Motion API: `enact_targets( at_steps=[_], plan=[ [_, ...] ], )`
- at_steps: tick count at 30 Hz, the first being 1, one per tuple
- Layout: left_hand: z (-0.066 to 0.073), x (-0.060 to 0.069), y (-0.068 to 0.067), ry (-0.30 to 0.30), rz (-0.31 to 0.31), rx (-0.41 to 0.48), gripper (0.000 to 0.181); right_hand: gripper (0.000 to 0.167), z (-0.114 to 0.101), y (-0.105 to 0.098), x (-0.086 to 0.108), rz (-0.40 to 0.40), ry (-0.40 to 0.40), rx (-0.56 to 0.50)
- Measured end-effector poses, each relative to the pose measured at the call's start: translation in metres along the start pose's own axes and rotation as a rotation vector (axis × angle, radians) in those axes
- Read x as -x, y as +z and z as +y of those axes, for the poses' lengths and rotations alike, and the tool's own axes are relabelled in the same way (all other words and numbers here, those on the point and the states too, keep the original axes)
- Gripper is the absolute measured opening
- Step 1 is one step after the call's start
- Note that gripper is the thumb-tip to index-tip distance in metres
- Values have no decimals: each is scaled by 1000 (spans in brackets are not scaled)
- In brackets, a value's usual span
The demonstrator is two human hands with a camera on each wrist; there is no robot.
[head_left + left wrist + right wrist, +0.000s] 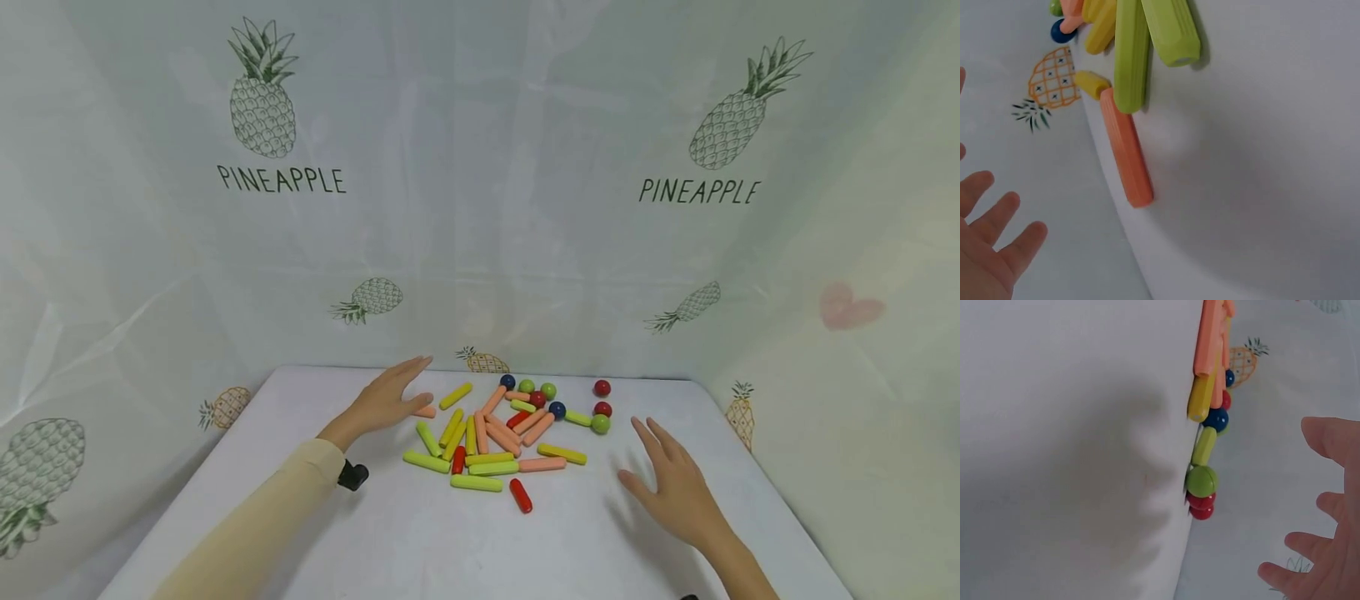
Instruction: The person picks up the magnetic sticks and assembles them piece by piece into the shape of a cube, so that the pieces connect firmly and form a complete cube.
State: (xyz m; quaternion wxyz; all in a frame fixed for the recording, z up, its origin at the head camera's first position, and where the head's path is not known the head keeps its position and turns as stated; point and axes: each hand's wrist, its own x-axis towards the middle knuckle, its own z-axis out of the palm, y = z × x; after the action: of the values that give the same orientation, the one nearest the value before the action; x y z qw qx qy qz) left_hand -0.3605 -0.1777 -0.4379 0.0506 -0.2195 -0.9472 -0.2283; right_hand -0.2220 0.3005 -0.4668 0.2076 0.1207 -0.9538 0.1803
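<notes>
My left hand (384,400) hovers over the left back of the white table, fingers extended and holding nothing. Just under it lies a salmon stick (1127,153), partly hidden by the hand in the head view. My right hand (671,492) is raised at the right side, fingers spread, with nothing in it. Between the hands several ribbed sticks are scattered: a yellow stick (562,454), a lime stick (476,483), a salmon stick (542,464) and a short red stick (521,496). Nearest the right hand is a green ball (1202,481), touching a lime stick (1204,446).
Red balls (602,388), blue balls (507,382) and more green balls (548,391) lie along the back of the table (420,550). A pale curtain (480,208) printed with pineapples hangs behind the table and at both sides.
</notes>
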Motion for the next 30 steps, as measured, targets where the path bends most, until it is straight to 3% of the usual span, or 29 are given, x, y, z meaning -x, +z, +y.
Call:
enact_targets(
  at_steps=[11,16,25,30],
  plan=[
    [22,-53,29,67,-76,138,72,81,-5,9,2,-64,67,-76],
    [28,-69,41,63,-106,188,70,80,-9,12,1,-92,82,-130],
    [43,-93,62,48,-159,407,65,79,-13,13,0,-98,106,-169],
    [41,-105,77,32,-172,396,62,78,-16,11,2,-98,103,-187]
  ],
)
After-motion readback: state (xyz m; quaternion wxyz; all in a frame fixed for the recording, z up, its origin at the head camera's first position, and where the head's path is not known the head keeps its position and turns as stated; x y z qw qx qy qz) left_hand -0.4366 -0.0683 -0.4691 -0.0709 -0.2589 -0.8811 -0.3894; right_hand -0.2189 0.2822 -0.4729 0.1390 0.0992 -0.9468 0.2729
